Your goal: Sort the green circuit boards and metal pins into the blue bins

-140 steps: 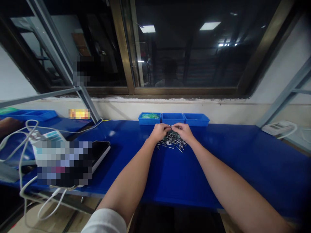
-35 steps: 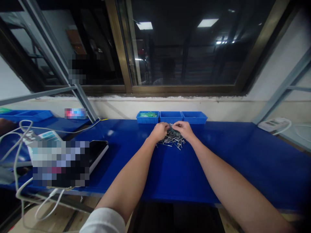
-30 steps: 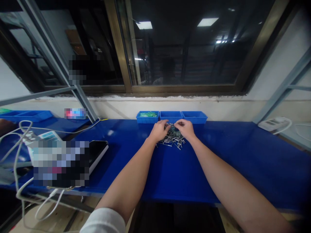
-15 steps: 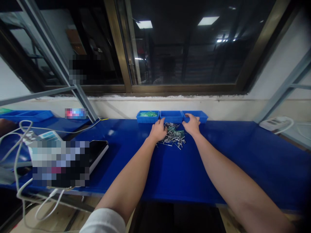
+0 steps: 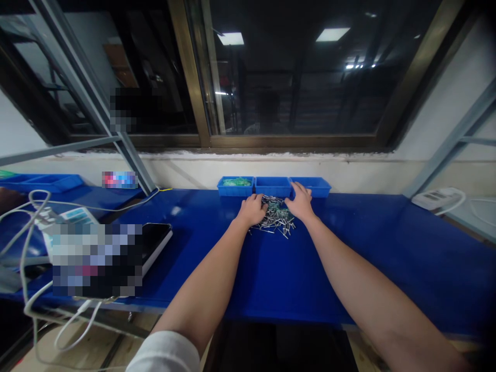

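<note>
Unclenched and spread, the right hand (image 5: 301, 203) is just right of centre; whether the left hand (image 5: 252, 210) grasps anything, I cannot tell. Metal pins (image 5: 274, 221) lie heaped between them, mid-frame. Print on the box (image 5: 79, 216), at left, is too blurred to read.
</note>
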Demonstrator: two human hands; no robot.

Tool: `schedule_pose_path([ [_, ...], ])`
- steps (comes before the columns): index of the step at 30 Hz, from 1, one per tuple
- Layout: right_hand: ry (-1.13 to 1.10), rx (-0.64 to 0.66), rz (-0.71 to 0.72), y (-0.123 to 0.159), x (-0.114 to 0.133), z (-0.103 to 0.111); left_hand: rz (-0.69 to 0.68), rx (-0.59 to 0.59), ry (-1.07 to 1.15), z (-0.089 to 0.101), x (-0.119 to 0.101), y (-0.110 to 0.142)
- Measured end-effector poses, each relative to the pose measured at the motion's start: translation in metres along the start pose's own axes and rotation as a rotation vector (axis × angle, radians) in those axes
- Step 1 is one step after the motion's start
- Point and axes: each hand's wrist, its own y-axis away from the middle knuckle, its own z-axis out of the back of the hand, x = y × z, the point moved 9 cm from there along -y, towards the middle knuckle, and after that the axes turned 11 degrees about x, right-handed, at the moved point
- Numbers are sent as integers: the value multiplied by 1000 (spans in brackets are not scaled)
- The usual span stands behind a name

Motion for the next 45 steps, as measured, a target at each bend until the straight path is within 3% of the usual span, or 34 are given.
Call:
schedule_pose_path([
  [3,-33,65,163,7,27,-5,-12,31,-4,-4,0,0],
  [5,-28,200,255,13,44,-19,-29,61,-21,-7,-2,-1],
  [8,20,361,281,20,55,-38,-54,98,-42,-12,-5,-1],
  [11,44,412,280,23,57,-46,-68,107,-37,-15,-5,-2],
  [22,-81,344,351,20,60,-38,-185,74,-43,-11,-16,0],
  [28,-93,331,387,22,65,-33,-168,53,-21,-8,-16,1],
  [35,-8,253,265,20,55,-31,-120,82,7,-6,-12,1],
  [39,95,359,199,21,50,-44,-151,60,34,-3,-13,1],
  [45,54,332,258,19,55,-42,-121,21,63,-1,-9,2],
])
